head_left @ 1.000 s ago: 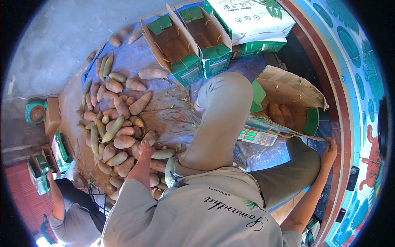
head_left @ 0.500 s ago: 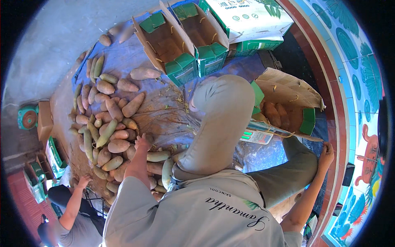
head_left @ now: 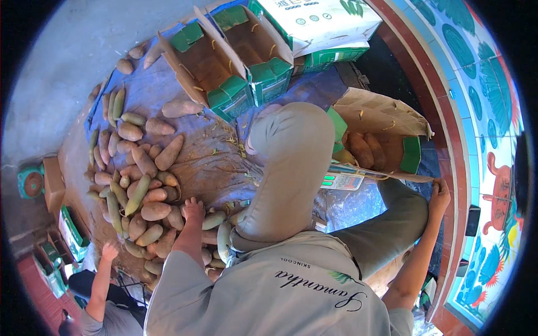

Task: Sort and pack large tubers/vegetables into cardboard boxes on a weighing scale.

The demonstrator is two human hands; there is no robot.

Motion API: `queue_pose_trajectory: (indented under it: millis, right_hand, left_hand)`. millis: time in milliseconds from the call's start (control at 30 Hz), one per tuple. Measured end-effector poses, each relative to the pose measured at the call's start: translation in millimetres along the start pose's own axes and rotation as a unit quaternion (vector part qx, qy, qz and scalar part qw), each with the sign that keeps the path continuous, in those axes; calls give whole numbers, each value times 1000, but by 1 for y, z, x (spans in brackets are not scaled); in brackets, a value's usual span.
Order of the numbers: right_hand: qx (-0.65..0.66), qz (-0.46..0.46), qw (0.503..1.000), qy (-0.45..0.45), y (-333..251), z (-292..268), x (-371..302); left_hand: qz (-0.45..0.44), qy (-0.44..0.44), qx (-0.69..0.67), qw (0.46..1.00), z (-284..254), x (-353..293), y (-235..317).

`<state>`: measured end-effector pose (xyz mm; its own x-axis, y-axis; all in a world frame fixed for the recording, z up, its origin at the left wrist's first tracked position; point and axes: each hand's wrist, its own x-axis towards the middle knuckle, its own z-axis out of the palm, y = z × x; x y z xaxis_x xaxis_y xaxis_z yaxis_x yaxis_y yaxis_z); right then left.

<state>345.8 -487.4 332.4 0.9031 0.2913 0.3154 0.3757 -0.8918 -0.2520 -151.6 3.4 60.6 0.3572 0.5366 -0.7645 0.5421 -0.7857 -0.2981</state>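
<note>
My left hand [head_left: 194, 210] reaches down at the right edge of a heap of soil-coated radishes [head_left: 156, 211], some brownish pink, some green. Its fingers are spread, and nothing shows in them; what lies under the palm is hidden. At the right, my right hand [head_left: 440, 195] pinches the near corner of an open cardboard box [head_left: 386, 115] with green end flaps. Several radishes [head_left: 360, 150] lie inside that box. A scale [head_left: 343, 181] with a green-lit display shows beneath the box's near side, between my legs.
Two open green cardboard boxes [head_left: 208, 61] stand at the far middle beside a white-topped carton [head_left: 328, 22]. A blue sheet [head_left: 196, 134] lies under the radishes. At lower left a person [head_left: 106, 297] stretches an arm toward the heap. A painted wall [head_left: 493, 168] rises at right.
The whole view has shifted a little leftward. A brownish radish beside my left fingers no longer shows. My right fingers have come closer to the box corner. The other person's arm has moved.
</note>
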Motion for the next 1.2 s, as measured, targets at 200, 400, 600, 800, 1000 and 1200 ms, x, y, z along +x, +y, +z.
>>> queue_pose_trajectory:
  millis: [200,400,600,800,1000,1200]
  right_hand:
    - [-2,7,1000,3,-5,4,5]
    - [-4,3,1000,27,-28,3,2]
    - [-8,10,1000,27,-48,2,9]
    - [4,13,999,39,-38,6,1]
    - [16,-1,998,67,-44,3,-3]
    - [19,-4,996,82,-43,7,-6]
  left_hand:
    - [-24,44,-32,998,33,10,-9]
    - [-140,108,-280,943,-24,3,-13]
    - [-66,209,-610,761,15,63,-41]
    - [2,195,-794,576,-160,-38,1]
    - [225,319,-795,463,-286,-117,9]
    - [396,274,-715,508,-385,-182,71]
